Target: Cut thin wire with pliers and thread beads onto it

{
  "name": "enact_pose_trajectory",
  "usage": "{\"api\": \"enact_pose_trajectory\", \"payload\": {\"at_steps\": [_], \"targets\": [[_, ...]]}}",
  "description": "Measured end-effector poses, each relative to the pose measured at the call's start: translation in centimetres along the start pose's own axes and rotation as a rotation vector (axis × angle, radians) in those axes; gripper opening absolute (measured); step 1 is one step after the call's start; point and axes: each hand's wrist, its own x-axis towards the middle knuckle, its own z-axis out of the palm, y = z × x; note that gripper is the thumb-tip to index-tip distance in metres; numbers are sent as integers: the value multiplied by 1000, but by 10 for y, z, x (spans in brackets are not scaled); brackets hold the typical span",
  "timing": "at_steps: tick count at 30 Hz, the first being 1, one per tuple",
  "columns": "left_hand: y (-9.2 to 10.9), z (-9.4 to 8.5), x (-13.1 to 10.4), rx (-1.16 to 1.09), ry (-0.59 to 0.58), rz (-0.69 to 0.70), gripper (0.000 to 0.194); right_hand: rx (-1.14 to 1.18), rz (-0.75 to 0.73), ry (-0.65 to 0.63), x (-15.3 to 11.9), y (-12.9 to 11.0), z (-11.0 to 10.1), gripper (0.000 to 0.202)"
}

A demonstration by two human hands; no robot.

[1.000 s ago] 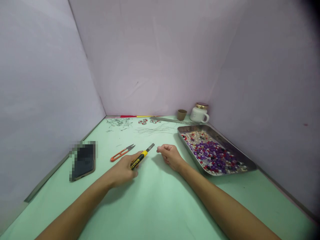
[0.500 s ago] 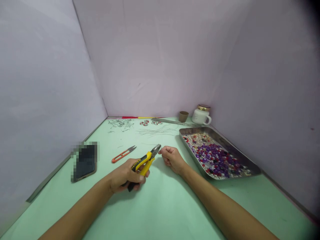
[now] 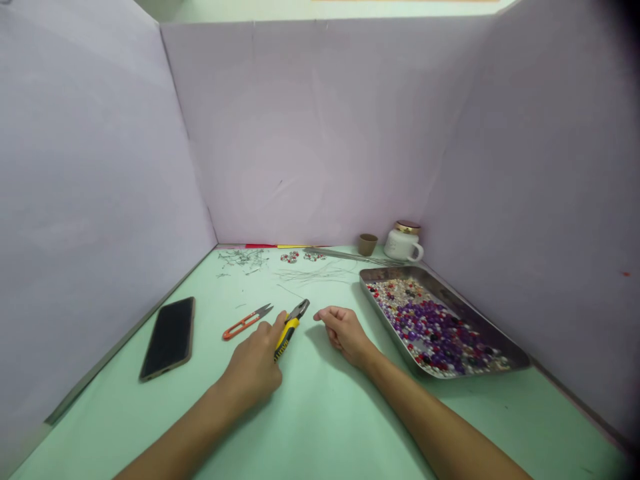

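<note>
Gripping yellow-and-black pliers (image 3: 291, 325), left hand (image 3: 257, 363) wraps its fingers round the handles; steel nose angled toward right hand (image 3: 343, 333), near but apart. Right hand curled closed, thumb against index finger; can't tell if anything thin is pinched there. Fine straight wire (image 3: 290, 291) by the pliers' nose, contact unclear. Orange-handled snips (image 3: 254, 317) flat on smooth green table (image 3: 320, 427) just beyond left hand; flat, dark phone (image 3: 169, 340) further left. Right side: shallow metal tray (image 3: 455, 300), rounded corners, glossy purple, red and pearly beads (image 3: 435, 330). Back: white mug (image 3: 399, 245), gold-banded lid.
</note>
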Motion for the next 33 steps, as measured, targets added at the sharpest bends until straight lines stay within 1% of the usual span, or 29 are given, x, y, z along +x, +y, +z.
{"api": "enact_pose_trajectory", "payload": {"at_steps": [1,2,3,4,5,6,7,8,9,10,12,13,15,16,18,19,20,21,22,23,25,26,27,28,29,30,31,32,33], "targets": [[0,-3,0,-174,-72,21,54,-10,-16,-6,0,0,0,27],[-1,-7,-1,-373,-176,40,42,-20,-37,-18,-1,0,-1,26],[-1,-11,-1,-577,-305,57,31,-27,-61,-35,-1,1,-2,26],[-1,-14,-2,-768,-431,66,25,-27,-83,-57,-2,1,-2,25],[-2,-17,-3,-937,-543,64,24,-19,-100,-81,-2,1,-3,25],[-2,-18,-3,-1075,-627,56,28,-5,-109,-103,-3,1,-4,25],[-3,-19,-3,-1174,-676,51,33,9,-109,-119,-3,1,-5,24],[-5,-19,-3,-1214,-699,49,37,20,-100,-127,-3,1,-6,25],[-6,-19,-3,-1167,-679,52,36,25,-85,-122,-3,1,-7,25],[-8,-18,-1,-1052,-624,62,33,18,-68,-108,-3,1,-7,26],[-10,-17,1,-765,-444,97,27,-21,-40,-63,-2,1,-6,27],[-10,-15,2,-610,-333,110,30,-43,-30,-39,-1,1,-5,27],[-8,-10,3,-288,-137,88,50,-79,-19,-4,0,1,-3,26],[-7,-6,3,-118,-68,59,62,-91,-17,7,1,1,-2,25],[-3,1,2,214,26,-3,78,-107,-13,22,2,2,0,23],[-2,3,2,300,48,-25,81,-113,-11,28,2,2,0,22],[-1,4,1,317,60,-28,82,-115,-10,29,2,2,0,21],[-1,3,1,263,53,-17,79,-114,-11,26,3,3,0,21],[-2,0,1,142,14,-2,72,-111,-12,19,2,3,0,21],[-3,-3,1,-30,-60,12,62,-106,-17,10,2,3,-1,21],[-6,-12,1,-476,-290,31,38,-97,-31,-13,1,2,-2,22],[-8,-16,0,-701,-409,29,31,-92,-42,-26,0,2,-3,22],[-9,-19,0,-905,-517,18,30,-85,-56,-40,0,1,-3,22],[-10,-22,0,-1072,-602,1,34,-77,-72,-54,-1,1,-3,22],[-11,-23,0,-1193,-666,-14,41,-69,-87,-64,-1,1,-4,22],[-11,-24,0,-1254,-701,-25,46,-66,-94,-68,-1,1,-4,22],[-12,-24,0,-1240,-700,-31,48,-68,-92,-65,-1,1,-4,23],[-12,-23,1,-1148,-659,-23,46,-76,-81,-56,-1,2,-4,23],[-13,-22,2,-988,-574,0,44,-89,-65,-45,0,2,-4,24]]}}
